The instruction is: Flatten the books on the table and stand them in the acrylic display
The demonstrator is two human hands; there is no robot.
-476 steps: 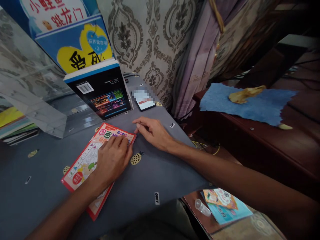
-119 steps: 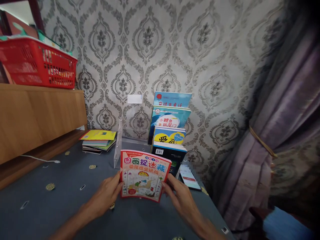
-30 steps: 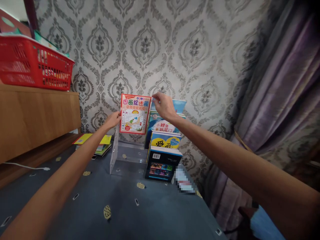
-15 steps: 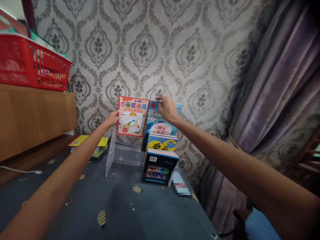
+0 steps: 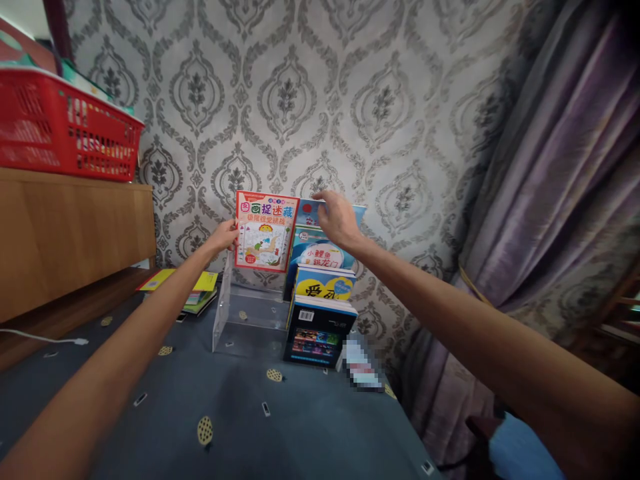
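The left hand point(image 5: 225, 235), arm outstretched, grips the red-bordered book point(image 5: 265, 233) upright at the back left corner of the clear rack point(image 5: 222, 317); a black book point(image 5: 320, 333) stands front right; the right hand point(image 5: 337, 217) curls before a blue book point(image 5: 307, 215), its hold unclear.

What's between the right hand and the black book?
Head view: below the right hand come the blue book with a white oval, then the yellow-and-blue book, then the black book.
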